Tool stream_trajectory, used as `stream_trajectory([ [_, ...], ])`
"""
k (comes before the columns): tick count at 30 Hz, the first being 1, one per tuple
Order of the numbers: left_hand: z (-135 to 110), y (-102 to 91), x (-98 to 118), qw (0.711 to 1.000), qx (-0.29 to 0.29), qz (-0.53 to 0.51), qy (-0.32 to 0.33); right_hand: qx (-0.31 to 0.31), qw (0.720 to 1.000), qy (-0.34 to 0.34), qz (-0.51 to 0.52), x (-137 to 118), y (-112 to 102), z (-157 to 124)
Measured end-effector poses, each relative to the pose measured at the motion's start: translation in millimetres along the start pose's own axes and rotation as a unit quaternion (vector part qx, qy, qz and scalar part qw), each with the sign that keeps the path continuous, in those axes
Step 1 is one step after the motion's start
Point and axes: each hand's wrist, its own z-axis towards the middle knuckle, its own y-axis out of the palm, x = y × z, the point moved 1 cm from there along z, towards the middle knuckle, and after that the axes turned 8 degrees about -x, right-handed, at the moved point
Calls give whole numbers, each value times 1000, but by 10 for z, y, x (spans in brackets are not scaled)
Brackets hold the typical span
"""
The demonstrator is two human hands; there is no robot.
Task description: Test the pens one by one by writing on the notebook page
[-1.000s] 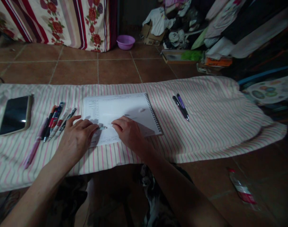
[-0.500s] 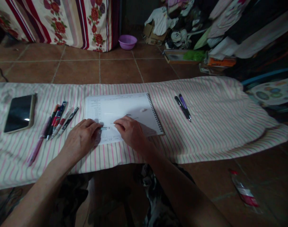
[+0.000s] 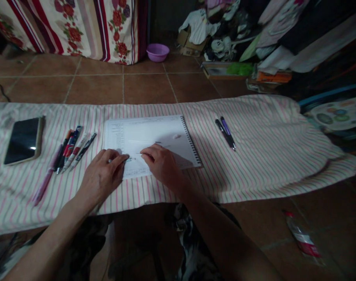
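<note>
A spiral notebook (image 3: 154,128) with a printed sheet lies on the striped cloth. Over its lower left edge, my left hand (image 3: 103,169) is closed on a slim pen part (image 3: 132,159), pale with a bluish section, pointing right. My right hand (image 3: 162,164) rests above the page, thumb and finger pinching a thin pale piece (image 3: 139,153) whose kind I cannot make out. The two held pieces are close together but look apart. Beyond my fingers lies a clear thin tube (image 3: 141,141) with a dark end. A small whitish lump (image 3: 176,136) sits near the spiral.
Several pens (image 3: 75,150) lie left of the notebook, with a phone (image 3: 23,139) farther left. Two dark pens (image 3: 225,132) are on the right. On the tiled floor are a purple basin (image 3: 157,52) and a plastic bottle (image 3: 302,236).
My left hand has shifted slightly, its thumb and fingers moving a little to the right along the pen part. My right hand stays almost in place.
</note>
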Motion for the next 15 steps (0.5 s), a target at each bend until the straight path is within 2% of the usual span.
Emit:
stream_trajectory([
  [7,-11,43,59,999,21,-7,-33,1,1000,-6,4,5,-1,-9],
  [15,66,104,45,998,39,-35,-31,-7,1000,5,2,-2,-13,-17],
])
